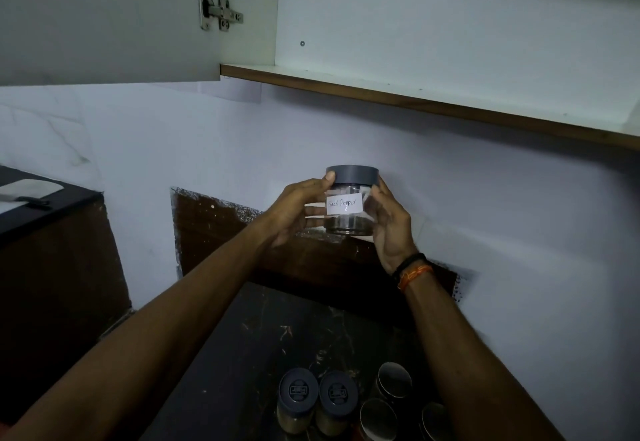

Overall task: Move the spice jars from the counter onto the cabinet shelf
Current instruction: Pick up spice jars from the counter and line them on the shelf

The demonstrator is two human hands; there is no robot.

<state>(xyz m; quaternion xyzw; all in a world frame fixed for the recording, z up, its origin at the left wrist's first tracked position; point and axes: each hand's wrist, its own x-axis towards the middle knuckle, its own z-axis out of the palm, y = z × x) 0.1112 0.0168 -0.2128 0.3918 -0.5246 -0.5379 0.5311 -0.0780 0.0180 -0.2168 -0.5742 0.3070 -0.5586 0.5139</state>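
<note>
1. The left hand (294, 212) and right hand (388, 222) hold a pepper jar (349, 205) between curled fingers.
2. The jar is upright in the air, below the cabinet shelf (381, 90).
3. Other jars (317, 402) stand on the counter (277, 329).

Dim white wall (450, 232), open cabinet door (104, 17)

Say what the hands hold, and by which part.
Both hands, left and right, hold the pepper jar by its sides; left thumb touches the lid.
</note>
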